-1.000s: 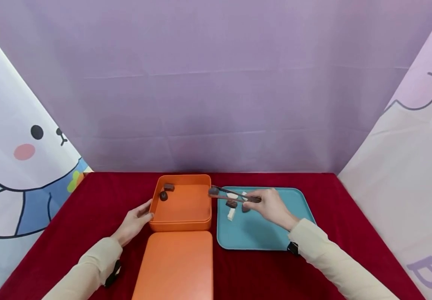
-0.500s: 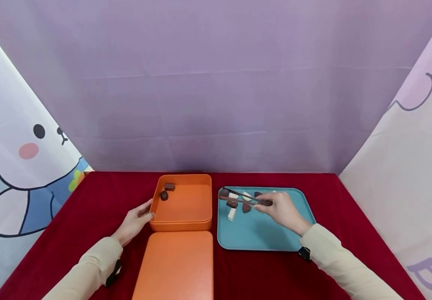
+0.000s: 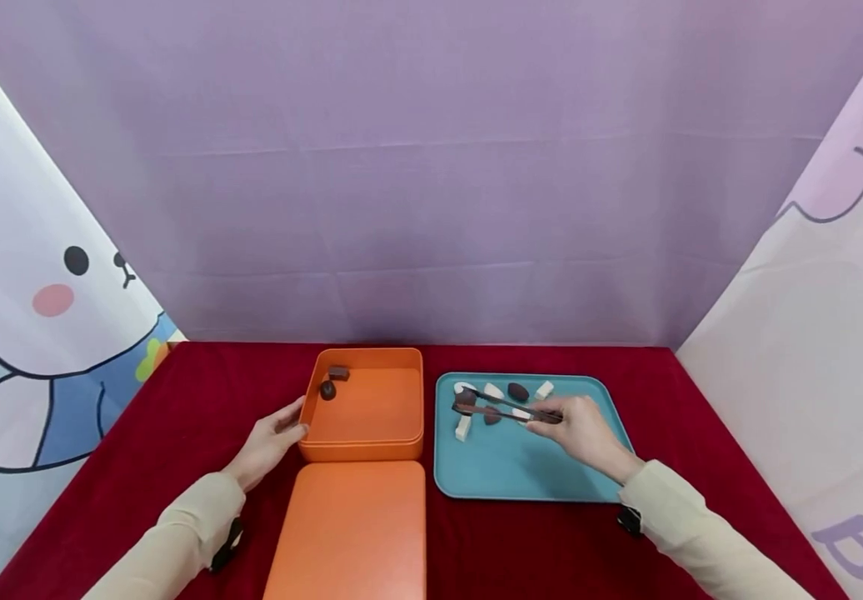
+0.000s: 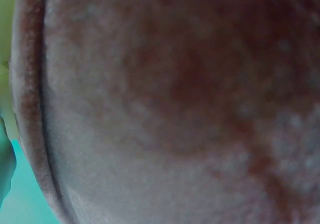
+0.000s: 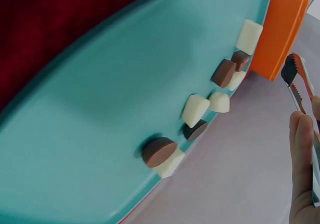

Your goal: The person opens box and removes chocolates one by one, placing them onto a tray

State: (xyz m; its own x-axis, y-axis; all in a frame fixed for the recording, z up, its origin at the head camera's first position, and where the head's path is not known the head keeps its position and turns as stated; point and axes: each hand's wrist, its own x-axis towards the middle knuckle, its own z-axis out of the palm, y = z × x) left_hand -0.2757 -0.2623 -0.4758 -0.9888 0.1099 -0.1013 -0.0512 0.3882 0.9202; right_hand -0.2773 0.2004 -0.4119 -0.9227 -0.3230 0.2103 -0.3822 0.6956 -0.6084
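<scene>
My right hand point(image 3: 572, 425) pinches a pair of metal tongs point(image 3: 510, 409) over the left part of a teal tray point(image 3: 521, 471). In the right wrist view the broad toothed tips of the tongs point(image 5: 305, 78) stand apart; I cannot tell whether the dark patch between them is a chocolate. Several brown chocolates point(image 5: 159, 152) and white chocolates point(image 5: 195, 109) lie along the tray's far side. With fingers extended, my left hand point(image 3: 266, 446) touches the left side of an orange box point(image 3: 364, 450). Inside it lie a dark block point(image 3: 338, 373) and a dark rounded chocolate point(image 3: 328, 390).
A flat orange lid point(image 3: 360, 529) lies in front of the box. Red cloth point(image 3: 544, 550) covers the table, which ends at a lilac curtain point(image 3: 431, 208). The left wrist view is mostly a blurred close surface point(image 4: 150, 159).
My right hand has moved right, away from the box, bringing the tongs from the box's right rim to over the tray's pieces. My left hand and the box have stayed in place.
</scene>
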